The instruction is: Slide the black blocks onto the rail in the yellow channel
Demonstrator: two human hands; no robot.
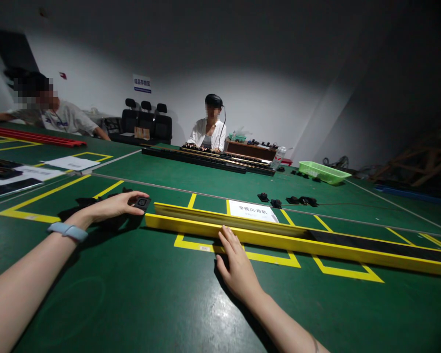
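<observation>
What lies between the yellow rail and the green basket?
Between rail and basket, the head view shows black parts and yellow tape on the table.

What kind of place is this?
Likely a workshop or small assembly area: there's a large green worktable with yellow outlines marked on it, a long yellow rail beside loose black parts, and a co-worker across at dark rails.

Left forearm (pixel 33 282) is extended forward from lower left | left wrist (pixel 82 221) is slightly bent | left grip (pixel 113 205) is curled, thumb (pixel 135 212) and fingertips (pixel 141 194) set in a pinch | right forearm (pixel 279 316) is angled in from lower right | right grip (pixel 238 269) is held palm down, fingers (pixel 231 239) straightened close together, thumb (pixel 222 267) spread apart
</observation>
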